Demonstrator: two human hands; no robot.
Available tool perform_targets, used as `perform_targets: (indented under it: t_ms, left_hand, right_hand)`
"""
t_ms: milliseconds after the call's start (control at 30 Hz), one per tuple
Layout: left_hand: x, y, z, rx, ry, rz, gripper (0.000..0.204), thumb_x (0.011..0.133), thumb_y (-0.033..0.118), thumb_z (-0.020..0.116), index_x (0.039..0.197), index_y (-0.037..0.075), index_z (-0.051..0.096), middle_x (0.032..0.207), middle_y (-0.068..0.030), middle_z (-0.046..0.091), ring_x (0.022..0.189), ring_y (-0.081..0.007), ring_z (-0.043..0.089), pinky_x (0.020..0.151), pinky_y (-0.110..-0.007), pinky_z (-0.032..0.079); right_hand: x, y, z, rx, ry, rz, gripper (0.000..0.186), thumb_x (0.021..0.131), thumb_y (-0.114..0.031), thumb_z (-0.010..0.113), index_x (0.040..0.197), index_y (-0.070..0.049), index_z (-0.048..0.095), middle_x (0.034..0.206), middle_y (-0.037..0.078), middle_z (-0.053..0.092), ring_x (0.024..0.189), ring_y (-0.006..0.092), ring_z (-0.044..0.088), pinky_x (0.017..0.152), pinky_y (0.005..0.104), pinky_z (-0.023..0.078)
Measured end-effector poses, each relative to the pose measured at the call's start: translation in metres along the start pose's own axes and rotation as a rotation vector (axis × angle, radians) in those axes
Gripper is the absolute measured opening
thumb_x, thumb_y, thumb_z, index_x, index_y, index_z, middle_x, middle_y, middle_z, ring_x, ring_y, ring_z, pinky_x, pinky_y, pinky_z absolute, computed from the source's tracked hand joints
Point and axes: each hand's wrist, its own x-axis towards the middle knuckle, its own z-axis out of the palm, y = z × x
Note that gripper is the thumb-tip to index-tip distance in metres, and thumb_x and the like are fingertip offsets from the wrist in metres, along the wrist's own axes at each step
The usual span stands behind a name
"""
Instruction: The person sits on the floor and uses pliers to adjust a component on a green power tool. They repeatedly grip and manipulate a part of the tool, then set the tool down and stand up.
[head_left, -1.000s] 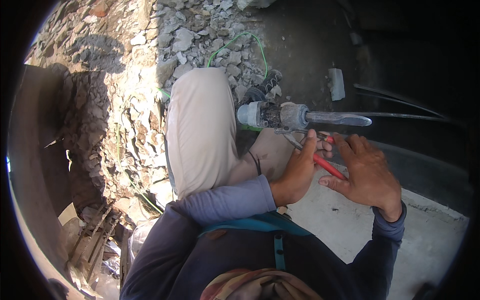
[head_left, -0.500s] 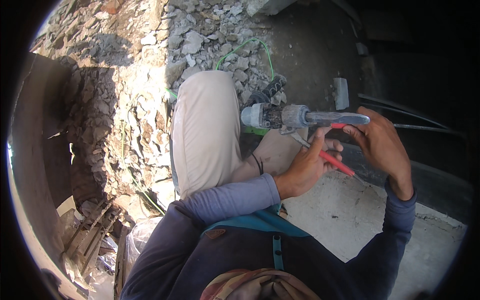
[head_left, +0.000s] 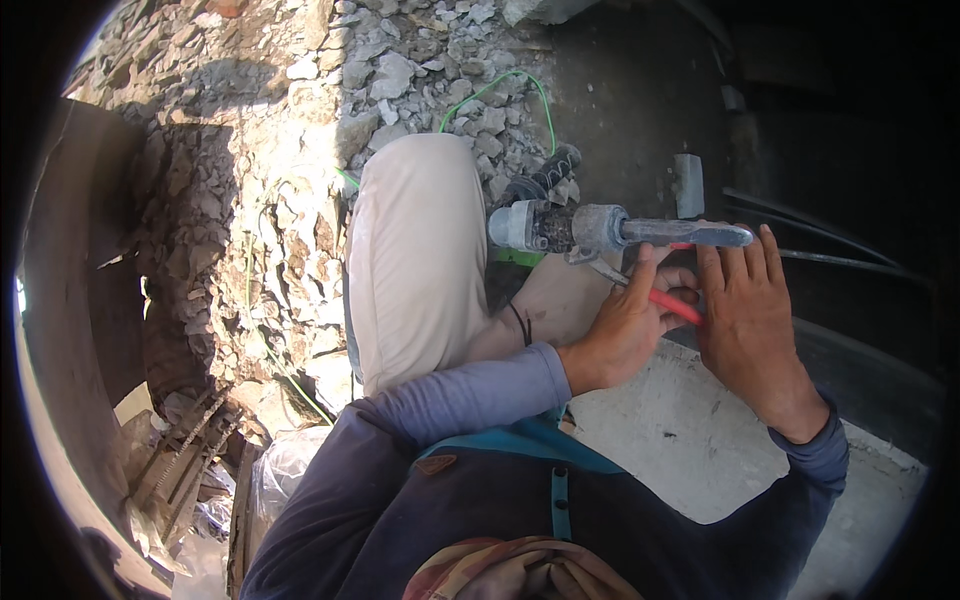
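Note:
A dusty grey jackhammer (head_left: 597,228) with a long chisel bit (head_left: 687,232) lies sideways by my knee (head_left: 418,255), the bit pointing right. Pliers with red handles (head_left: 675,306) have their metal jaws at the tool's collar, just below the bit. My left hand (head_left: 630,315) is closed on the pliers, thumb raised along them. My right hand (head_left: 745,325) bears on the handles from the right, its fingers reaching up beside the bit; its thumb and part of the upper handle are hidden. A black ribbed grip (head_left: 545,175) sticks up behind the tool.
Broken rubble (head_left: 390,75) covers the ground ahead and left, with a green cable (head_left: 515,75) across it. A grey block (head_left: 688,185) and thin rods (head_left: 840,250) lie right. A concrete slab (head_left: 640,430) is beside me, a dark panel (head_left: 85,250) and scrap (head_left: 180,470) at left.
My right hand has swung upward, fingers now pointing away from me beside the bit. My left hand, still on the pliers, has moved slightly right. The view has shifted a little.

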Motion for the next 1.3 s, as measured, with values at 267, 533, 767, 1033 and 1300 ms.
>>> perform_targets:
  t_ms: [267, 533, 767, 1033, 1300]
  left_hand:
    - [-0.080, 0.141, -0.030, 1.691, -0.105, -0.116, 0.060, 0.093, 0.033, 0.089, 0.142, 0.005, 0.068, 0.115, -0.0133, 0.075, 0.111, -0.0253, 0.071, 0.100, -0.040, 0.053]
    - [-0.064, 0.180, -0.056, 2.459, 0.174, 0.430, 0.082, 0.084, 0.036, 0.091, 0.152, 0.007, 0.057, 0.120, -0.0153, 0.077, 0.122, -0.0341, 0.070, 0.125, -0.051, 0.039]
    - [-0.051, 0.176, -0.059, 2.454, 0.178, 0.404, 0.078, 0.082, 0.039, 0.092, 0.149, 0.009, 0.062, 0.120, -0.0113, 0.077, 0.122, -0.0294, 0.069, 0.127, -0.053, 0.037]
    - [-0.038, 0.169, -0.067, 2.458, 0.027, 0.529, 0.075, 0.083, 0.044, 0.090, 0.144, 0.009, 0.066, 0.121, -0.0079, 0.074, 0.120, -0.0305, 0.064, 0.126, -0.056, 0.036]
    - [-0.015, 0.159, -0.067, 2.477, -0.102, 0.548, 0.073, 0.083, 0.042, 0.091, 0.142, 0.007, 0.067, 0.119, -0.0090, 0.072, 0.119, -0.0314, 0.063, 0.127, -0.059, 0.033]
  right_hand:
    - [-0.006, 0.005, 0.020, -0.029, 0.015, 0.004, 0.070, 0.078, 0.005, 0.073, 0.145, 0.012, 0.055, 0.130, 0.030, 0.058, 0.131, 0.0448, 0.057, 0.117, 0.0566, 0.043]
    - [-0.004, 0.002, 0.020, 0.029, -0.031, 0.032, 0.071, 0.080, 0.006, 0.070, 0.148, 0.014, 0.051, 0.134, 0.032, 0.057, 0.132, 0.0451, 0.056, 0.119, 0.0539, 0.042]
    - [-0.009, 0.020, 0.031, 0.126, -0.034, -0.010, 0.074, 0.080, 0.005, 0.072, 0.150, 0.016, 0.050, 0.134, 0.032, 0.056, 0.129, 0.0454, 0.057, 0.118, 0.0534, 0.043]
    - [-0.027, 0.022, 0.028, 0.295, -0.343, 0.119, 0.080, 0.081, -0.005, 0.077, 0.152, 0.017, 0.049, 0.131, 0.033, 0.060, 0.125, 0.0458, 0.061, 0.111, 0.0547, 0.048]
    - [-0.033, 0.008, 0.015, 0.598, -0.760, 0.363, 0.074, 0.092, -0.014, 0.069, 0.154, 0.018, 0.043, 0.130, 0.035, 0.062, 0.123, 0.0481, 0.067, 0.108, 0.0559, 0.052]
